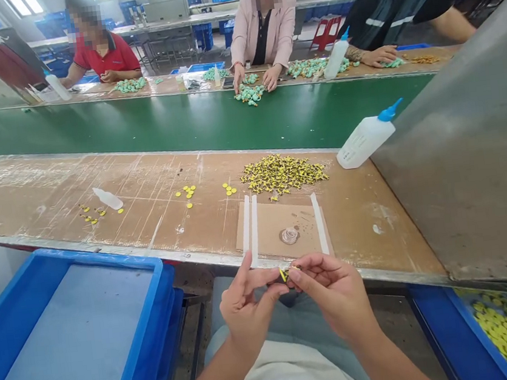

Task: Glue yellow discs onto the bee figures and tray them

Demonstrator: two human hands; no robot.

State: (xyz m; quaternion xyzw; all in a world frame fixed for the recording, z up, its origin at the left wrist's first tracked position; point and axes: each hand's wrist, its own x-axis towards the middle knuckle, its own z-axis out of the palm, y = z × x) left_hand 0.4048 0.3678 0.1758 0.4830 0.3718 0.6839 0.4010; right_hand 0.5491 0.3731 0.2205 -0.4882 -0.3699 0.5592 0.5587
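"What are the left hand (249, 315) and right hand (334, 296) doing?"

"Both grip a tiny yellow-black piece (284, 275) in their fingertips, just short of the cardboard (267, 231)."

"Anything farther out?"

"A heap of such pieces (281, 173), past the cardboard."

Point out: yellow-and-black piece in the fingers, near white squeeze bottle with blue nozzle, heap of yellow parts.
Yellow-and-black piece (284, 275): head view, yellow end.
White squeeze bottle (364, 142): head view, body.
Heap of yellow parts (283, 173): head view, middle.
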